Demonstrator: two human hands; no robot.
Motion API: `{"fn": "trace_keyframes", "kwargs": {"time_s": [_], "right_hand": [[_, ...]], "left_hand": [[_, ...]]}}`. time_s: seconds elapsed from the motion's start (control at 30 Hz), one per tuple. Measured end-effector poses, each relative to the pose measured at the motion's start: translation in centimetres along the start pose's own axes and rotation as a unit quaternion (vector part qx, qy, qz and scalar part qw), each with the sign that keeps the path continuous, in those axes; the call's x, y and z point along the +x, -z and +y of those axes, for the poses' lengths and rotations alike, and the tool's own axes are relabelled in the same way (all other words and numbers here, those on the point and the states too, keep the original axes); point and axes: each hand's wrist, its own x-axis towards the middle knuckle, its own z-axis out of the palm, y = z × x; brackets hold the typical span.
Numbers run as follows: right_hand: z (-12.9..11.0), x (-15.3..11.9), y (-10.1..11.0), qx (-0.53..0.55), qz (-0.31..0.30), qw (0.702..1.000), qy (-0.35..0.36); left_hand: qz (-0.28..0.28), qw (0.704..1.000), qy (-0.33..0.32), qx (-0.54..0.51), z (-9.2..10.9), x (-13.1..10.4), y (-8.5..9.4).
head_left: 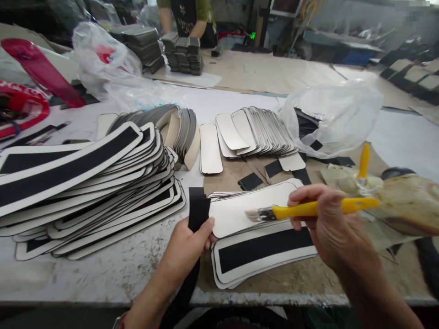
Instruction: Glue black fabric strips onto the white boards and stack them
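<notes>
My right hand [329, 224] is closed around the yellow handle of a paintbrush [298, 209]. Its bristles rest on or just over a blank cream panel [254, 201] with rounded corners. My left hand [188, 246] grips a bunch of black strips [198, 208], its thumb at the panel's left end. Whether the fingers also pinch the panel is hidden. Below it, nearest me, lies a cream panel with a black strip [264, 249] along its middle, on top of others. A large pile of similar black-striped panels [75, 169] leans to the left.
Blank cream panels [260, 130] stand in a row behind, near a clear plastic bag [336, 119]. At right, a second yellow-handled brush [364, 160] stands in a glue-crusted container [368, 185]. Across the table, a person in an apron [183, 18] handles stacked pieces [183, 55].
</notes>
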Motion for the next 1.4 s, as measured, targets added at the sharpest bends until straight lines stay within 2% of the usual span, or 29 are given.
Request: {"fn": "trace_keyframes", "kwargs": {"time_s": [0.07,0.13,0.23,0.3,0.43,0.57,0.8,0.93,1.0,1.03,1.13,1.2,1.3,1.4], "right_hand": [[0.6,0.3,-1.9,0.079,-0.048,0.995,-0.044],[1.0,0.4,-3.3,0.098,-0.081,0.988,-0.088],[1.5,0.5,-4.0,0.053,-0.100,0.987,-0.112],[1.7,0.6,-3.6,-0.022,-0.078,0.992,-0.100],[1.8,1.0,-1.3,-0.172,0.017,0.984,-0.046],[2.0,1.5,1.4,-0.284,0.068,0.955,0.049],[2.5,2.3,3.9,-0.385,0.070,0.892,0.225],[1.1,1.8,4.1,-0.407,0.069,0.870,0.271],[0.1,1.1,3.7,-0.389,0.075,0.880,0.263],[-0.3,0.7,3.3,-0.368,0.077,0.895,0.240],[-0.7,-0.5,1.0,-0.243,0.059,0.962,0.114],[-0.2,-1.0,-0.9,-0.126,0.018,0.991,0.031],[1.4,-1.2,-3.1,0.002,-0.052,0.998,-0.035],[2.3,-1.0,-3.5,-0.006,-0.064,0.997,-0.038]], "left_hand": [[-0.014,1.000,-0.001,-0.012,-0.1,-0.1,-0.1],[-0.025,0.999,0.004,-0.030,-0.3,0.0,-0.2],[-0.025,0.998,0.011,-0.052,-0.6,0.1,-0.2],[-0.020,0.998,0.009,-0.051,-0.9,0.2,-0.2],[-0.020,1.000,-0.004,-0.023,-1.4,0.4,-0.1],[-0.026,1.000,-0.001,-0.001,-2.1,0.7,0.0],[-0.024,1.000,-0.009,0.010,-2.5,1.2,0.0],[-0.015,1.000,-0.013,0.009,-2.2,1.1,-0.1],[-0.020,1.000,-0.018,0.000,-2.0,1.0,-0.1],[-0.023,0.999,-0.021,-0.008,-1.9,0.9,-0.1],[-0.028,0.999,-0.024,-0.035,-1.8,0.7,-0.3],[-0.030,0.998,-0.024,-0.049,-1.9,0.6,-0.4],[-0.030,0.997,-0.027,-0.068,-2.3,0.6,-0.6],[-0.023,0.996,-0.030,-0.075,-2.7,0.7,-0.6]]}}
